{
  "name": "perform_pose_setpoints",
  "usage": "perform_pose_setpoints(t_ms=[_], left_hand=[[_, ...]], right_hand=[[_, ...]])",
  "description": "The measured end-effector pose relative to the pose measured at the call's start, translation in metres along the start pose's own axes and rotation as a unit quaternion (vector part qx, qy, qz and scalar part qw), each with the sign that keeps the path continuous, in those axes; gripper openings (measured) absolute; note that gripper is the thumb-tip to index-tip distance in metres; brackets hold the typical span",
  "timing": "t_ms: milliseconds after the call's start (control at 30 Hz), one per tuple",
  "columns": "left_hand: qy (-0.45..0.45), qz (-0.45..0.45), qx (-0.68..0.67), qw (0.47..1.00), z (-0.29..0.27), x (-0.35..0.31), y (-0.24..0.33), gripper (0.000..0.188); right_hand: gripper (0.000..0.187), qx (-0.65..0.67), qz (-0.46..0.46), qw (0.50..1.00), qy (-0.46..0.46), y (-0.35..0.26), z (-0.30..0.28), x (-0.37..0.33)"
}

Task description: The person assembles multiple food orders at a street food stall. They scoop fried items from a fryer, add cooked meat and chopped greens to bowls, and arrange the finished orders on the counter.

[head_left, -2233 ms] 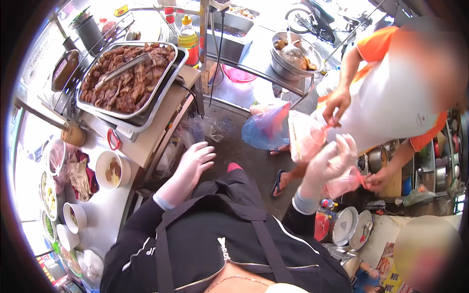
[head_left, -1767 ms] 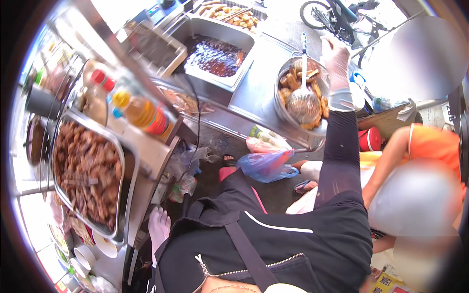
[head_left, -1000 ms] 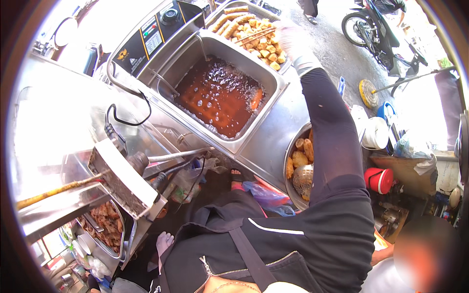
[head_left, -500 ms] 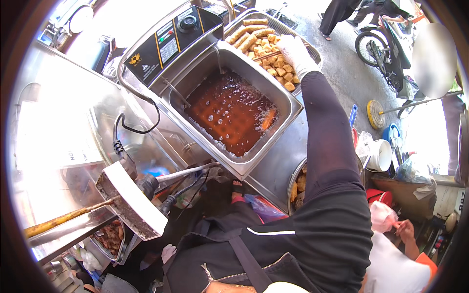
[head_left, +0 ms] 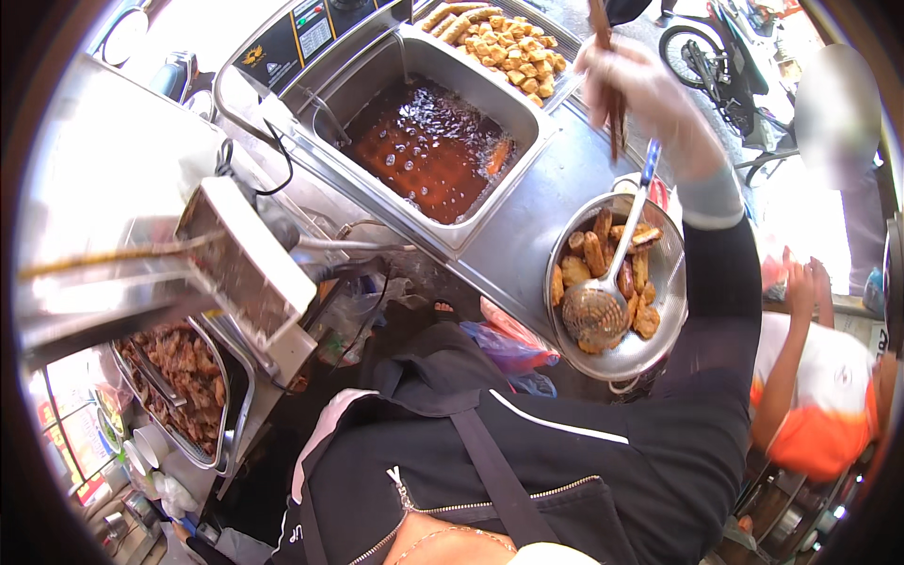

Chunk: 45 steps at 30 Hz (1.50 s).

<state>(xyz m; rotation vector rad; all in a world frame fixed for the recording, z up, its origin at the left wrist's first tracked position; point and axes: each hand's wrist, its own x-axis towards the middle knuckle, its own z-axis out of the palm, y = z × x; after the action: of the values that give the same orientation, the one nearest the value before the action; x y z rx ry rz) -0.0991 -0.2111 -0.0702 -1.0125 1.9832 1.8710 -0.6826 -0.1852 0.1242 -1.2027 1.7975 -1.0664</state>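
My right hand (head_left: pixel 650 89), in a clear plastic glove, grips a pair of brown chopsticks (head_left: pixel 616 122). It is raised above the counter, past the fryer's right side, with no food between the tips. Below it stands a round metal strainer bowl (head_left: pixel 673 320) of browned fried pieces (head_left: pixel 591 252). A perforated skimmer (head_left: pixel 595 313) with a blue-ended handle rests in the bowl. To the left, an orange-brown piece (head_left: pixel 498 157) floats in the dark bubbling oil of the deep fryer (head_left: pixel 452 231). Beyond lies a tray of fried cubes (head_left: pixel 513 52) and rolls (head_left: pixel 454 17). I cannot see my left hand.
On the left, a metal tray (head_left: pixel 231 414) holds browned meat pieces and tongs. A white box-like fixture (head_left: pixel 250 268) on a rod and black cables stand near the fryer. At right a person in a white and orange shirt (head_left: pixel 829 414) raises their hands. A motorbike (head_left: pixel 725 66) is parked beyond.
My right hand has drawn back from the tray of cubes, moving right and nearer with the chopsticks. The view has shifted, bringing the strainer bowl and meat tray into fuller sight.
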Motion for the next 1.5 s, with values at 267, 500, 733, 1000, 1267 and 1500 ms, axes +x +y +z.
perform_pose_setpoints(t_ms=[267, 500, 733, 1000, 1267, 1500], left_hand=[[-0.181, 0.178, -0.29, 0.923, 0.045, 0.066, 0.103, 0.044], [-0.223, 0.096, -0.385, 0.89, 0.08, 0.046, 0.151, 0.022], [-0.219, 0.062, -0.519, 0.824, 0.077, 0.069, 0.163, 0.023], [-0.25, 0.089, -0.605, 0.751, 0.068, 0.109, 0.2, 0.027], [-0.196, 0.078, -0.518, 0.829, 0.059, 0.103, 0.174, 0.031], [-0.13, 0.042, -0.561, 0.817, 0.053, 0.088, 0.121, 0.032]], right_hand=[[0.026, 0.198, 0.291, 0.904, -0.242, -0.025, 0.195, -0.182], [0.036, 0.241, 0.305, 0.906, -0.165, -0.025, 0.247, -0.254], [0.058, -0.231, -0.275, 0.913, 0.196, -0.013, 0.253, -0.286], [0.003, -0.03, -0.214, 0.954, 0.206, -0.03, 0.199, -0.201], [0.011, -0.212, -0.23, 0.949, 0.027, 0.026, 0.062, -0.04], [0.015, -0.316, -0.144, 0.924, -0.16, 0.061, 0.077, 0.048]])
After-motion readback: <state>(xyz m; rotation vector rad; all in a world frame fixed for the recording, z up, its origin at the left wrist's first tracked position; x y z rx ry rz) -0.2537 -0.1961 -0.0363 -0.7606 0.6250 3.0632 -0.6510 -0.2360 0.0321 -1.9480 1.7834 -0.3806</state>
